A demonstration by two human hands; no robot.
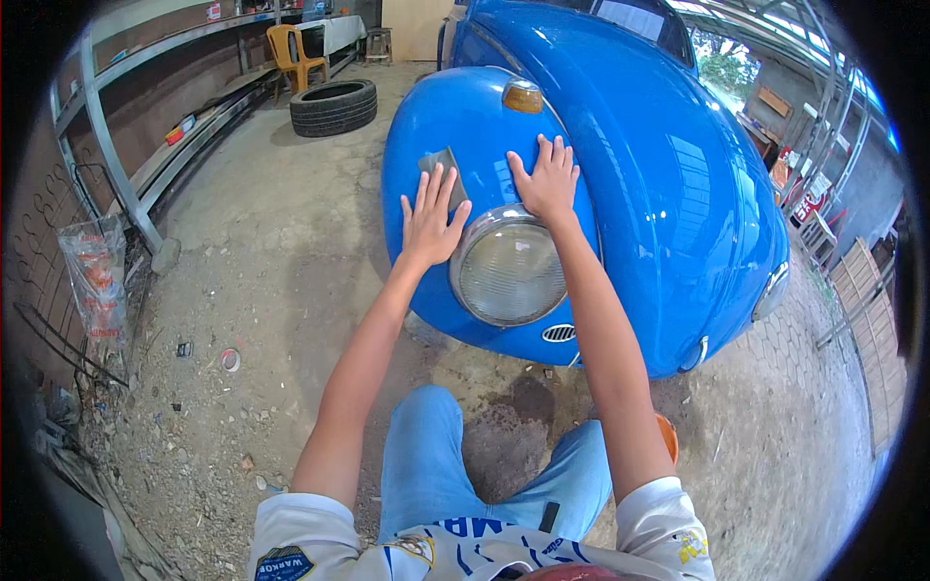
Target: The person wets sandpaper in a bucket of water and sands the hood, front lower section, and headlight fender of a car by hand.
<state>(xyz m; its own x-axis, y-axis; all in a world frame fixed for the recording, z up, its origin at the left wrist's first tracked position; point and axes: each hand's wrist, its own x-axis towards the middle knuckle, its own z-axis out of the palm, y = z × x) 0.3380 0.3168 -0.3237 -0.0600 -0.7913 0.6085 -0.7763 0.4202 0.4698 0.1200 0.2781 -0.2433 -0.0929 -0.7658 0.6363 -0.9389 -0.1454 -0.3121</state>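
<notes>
The front fender (426,107) of a blue car bulges in front of me, with a round headlight (509,271) set in it and an amber turn-signal lamp (523,96) on top. My left hand (431,221) lies with spread fingers on the fender, left of the headlight. Under its fingers is a grey sheet of sandpaper (443,165), partly covered by the hand. Just above the headlight, my right hand (550,182) rests flat on the paint, fingers apart, with nothing visible in it. A small oval grille (559,334) sits below the headlight.
A loose tyre (334,107) lies on the floor at the far left, before a yellow plastic chair (294,56). Metal shelving (107,126) lines the left wall. An orange bucket (668,438) shows partly behind my right arm. A tape roll (231,359) lies among floor debris.
</notes>
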